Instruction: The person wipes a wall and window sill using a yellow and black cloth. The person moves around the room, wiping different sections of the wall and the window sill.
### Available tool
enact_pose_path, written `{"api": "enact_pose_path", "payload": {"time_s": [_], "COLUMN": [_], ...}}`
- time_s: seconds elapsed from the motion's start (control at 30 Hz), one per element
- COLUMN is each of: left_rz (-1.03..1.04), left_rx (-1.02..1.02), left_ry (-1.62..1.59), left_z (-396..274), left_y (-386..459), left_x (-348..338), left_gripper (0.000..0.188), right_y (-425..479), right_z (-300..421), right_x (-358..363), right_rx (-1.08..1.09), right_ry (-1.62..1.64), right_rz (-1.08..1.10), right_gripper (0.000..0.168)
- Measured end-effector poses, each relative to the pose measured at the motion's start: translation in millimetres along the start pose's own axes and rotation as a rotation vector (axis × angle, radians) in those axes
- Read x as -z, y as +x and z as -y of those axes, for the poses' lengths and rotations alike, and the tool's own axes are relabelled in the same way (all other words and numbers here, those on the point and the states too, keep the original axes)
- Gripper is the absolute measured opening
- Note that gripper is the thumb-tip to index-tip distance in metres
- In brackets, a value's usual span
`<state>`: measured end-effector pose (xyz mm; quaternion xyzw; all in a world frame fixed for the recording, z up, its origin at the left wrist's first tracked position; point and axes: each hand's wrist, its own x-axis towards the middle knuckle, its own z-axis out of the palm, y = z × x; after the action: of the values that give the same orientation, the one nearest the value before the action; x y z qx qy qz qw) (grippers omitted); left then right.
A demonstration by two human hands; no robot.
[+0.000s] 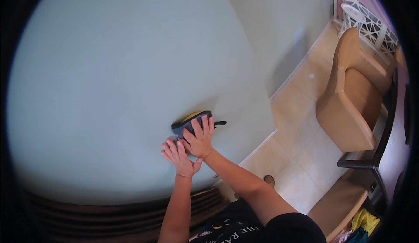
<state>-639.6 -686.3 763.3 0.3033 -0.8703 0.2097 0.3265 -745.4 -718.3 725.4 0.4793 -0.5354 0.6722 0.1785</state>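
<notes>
Against the pale blue-green wall (124, 72) sits a grey-and-black article (183, 127) with a yellow strip along its upper side. Its exact kind is hard to tell. A short black tab or handle (221, 123) sticks out on its right. My right hand (199, 139) lies over the article with spread fingers, holding it at the wall. Just below and to the left is my left hand (181, 160), fingers apart, palm towards the wall. Its fingertips are close to the article's lower end; whether they touch it cannot be made out.
The wall ends at a corner on the right, with white skirting (258, 148) above a beige tiled floor (294, 141). A tan armchair (353, 102) stands by a dark-framed table (389, 144). Dark slatted wood (131, 220) runs below the wall. A white stand (353, 12) is farther off.
</notes>
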Motion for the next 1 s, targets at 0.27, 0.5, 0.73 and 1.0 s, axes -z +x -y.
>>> {"api": "enact_pose_path", "payload": {"time_s": [0.27, 0.5, 0.73, 1.0], "left_rz": [0.162, -0.048, -0.075, -0.113], "left_rx": [0.075, 0.215, 0.163, 0.075], "left_ry": [0.032, 0.194, 0.134, 0.319], "left_z": [10, 28, 48, 53], "left_y": [-14, -27, -42, -39], "left_x": [17, 51, 50, 31], "left_gripper": [0.072, 0.067, 0.068, 0.068], "right_y": [-42, 36, -3, -100], "right_z": [-49, 5, 74, -37], "right_x": [13, 1, -23, -4], "right_rx": [-0.568, -0.247, 0.141, -0.435], "right_ry": [-0.009, -0.002, 0.033, -0.081], "right_rz": [-0.065, -0.181, -0.044, -0.048], "right_gripper": [0.041, 0.038, 0.031, 0.05]}}
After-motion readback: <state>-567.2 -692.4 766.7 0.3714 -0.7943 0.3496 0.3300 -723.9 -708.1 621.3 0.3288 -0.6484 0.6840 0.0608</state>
